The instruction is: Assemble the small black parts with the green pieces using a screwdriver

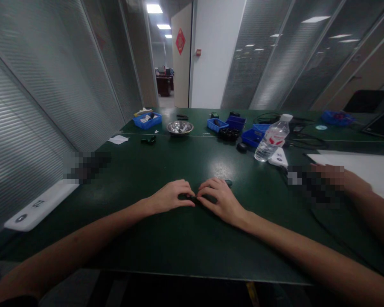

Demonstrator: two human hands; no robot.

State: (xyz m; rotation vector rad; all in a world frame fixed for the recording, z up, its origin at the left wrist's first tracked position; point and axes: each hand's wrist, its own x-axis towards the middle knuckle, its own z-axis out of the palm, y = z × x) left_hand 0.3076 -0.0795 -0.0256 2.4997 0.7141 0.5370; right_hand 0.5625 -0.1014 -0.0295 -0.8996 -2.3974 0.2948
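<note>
Near the front middle of the dark green table (pixel 141 247), my left hand (pixel 173 197) and my right hand (pixel 222 199) meet with fingertips almost touching. Between them is a small dark part (pixel 191 197) with a speck of red, too small and dim to name. The fingers of my left hand curl round its left end. At its other end, my right thumb and fingertips pinch close together. Just behind my right hand lies a small green piece (pixel 228 182), partly hidden by the fingers.
Farther back are a blue basket (pixel 147 123), a metal bowl (pixel 179 128) of small items, a dark green object (pixel 149 140) and blue trays (pixel 252 137). A water bottle (pixel 273 138) stands right of a black mouse (pixel 242 147). A co-worker's hand (pixel 356 181) rests at right.
</note>
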